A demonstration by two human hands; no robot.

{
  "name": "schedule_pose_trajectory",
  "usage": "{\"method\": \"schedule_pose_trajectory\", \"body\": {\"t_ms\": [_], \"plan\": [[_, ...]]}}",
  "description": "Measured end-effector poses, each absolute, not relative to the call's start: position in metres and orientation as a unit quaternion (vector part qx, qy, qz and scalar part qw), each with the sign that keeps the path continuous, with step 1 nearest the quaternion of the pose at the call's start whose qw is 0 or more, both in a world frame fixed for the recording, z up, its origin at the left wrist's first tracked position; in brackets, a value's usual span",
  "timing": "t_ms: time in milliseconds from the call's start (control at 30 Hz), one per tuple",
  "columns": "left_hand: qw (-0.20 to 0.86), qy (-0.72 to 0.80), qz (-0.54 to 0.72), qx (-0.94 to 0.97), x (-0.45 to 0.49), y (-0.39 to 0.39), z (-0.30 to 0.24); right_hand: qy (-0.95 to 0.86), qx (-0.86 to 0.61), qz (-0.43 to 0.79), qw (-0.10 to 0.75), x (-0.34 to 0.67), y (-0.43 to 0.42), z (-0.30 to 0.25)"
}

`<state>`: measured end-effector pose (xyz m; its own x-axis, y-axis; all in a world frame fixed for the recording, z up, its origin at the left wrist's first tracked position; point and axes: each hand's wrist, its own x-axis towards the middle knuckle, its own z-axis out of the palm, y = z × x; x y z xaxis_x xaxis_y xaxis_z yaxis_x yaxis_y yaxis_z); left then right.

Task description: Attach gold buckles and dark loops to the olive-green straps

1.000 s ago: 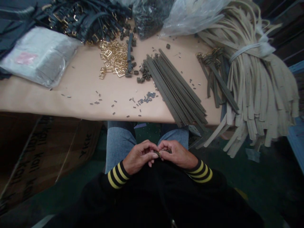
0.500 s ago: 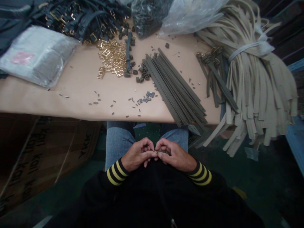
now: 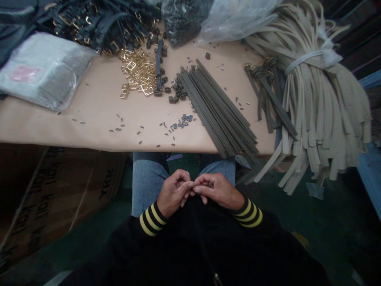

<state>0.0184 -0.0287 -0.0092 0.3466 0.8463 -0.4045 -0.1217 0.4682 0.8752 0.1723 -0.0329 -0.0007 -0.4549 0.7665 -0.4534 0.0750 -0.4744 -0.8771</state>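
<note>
Over my lap, just in front of the table edge, my left hand (image 3: 175,193) and my right hand (image 3: 219,191) meet at the fingertips. Both are closed in a pinch, and the fingers hide whatever small thing is between them. On the table beyond lie dark olive straps (image 3: 218,111) in a fanned bundle. Small dark loops (image 3: 179,92) are heaped at its far left end. Gold buckles (image 3: 139,69) form a pile further left. Tiny metal clips (image 3: 185,120) are scattered nearer the edge.
A plastic-wrapped packet (image 3: 49,71) lies at left, below a heap of black straps with buckles (image 3: 104,26). Clear plastic bags (image 3: 235,20) stand at the back. Tied beige straps (image 3: 318,103) overhang the right edge, beside finished-looking buckled straps (image 3: 270,93). A carton (image 3: 89,190) is under the table.
My left hand has turned slightly and its wrist has shifted right. The small gold-coloured piece and dark strip glimpsed between my fingertips earlier are now covered by the fingers.
</note>
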Motion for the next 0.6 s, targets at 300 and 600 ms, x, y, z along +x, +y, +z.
{"method": "schedule_pose_trajectory", "body": {"t_ms": [300, 600], "plan": [[0.726, 0.457, 0.294, 0.422, 0.017, -0.027, -0.005, -0.465, -0.473, 0.702, 0.26, 0.175, -0.035, -0.006], [0.64, 0.436, 0.285, 0.565, 0.018, -0.037, -0.009, -0.469, -0.471, 0.71, 0.234, 0.173, -0.031, -0.002]]}}
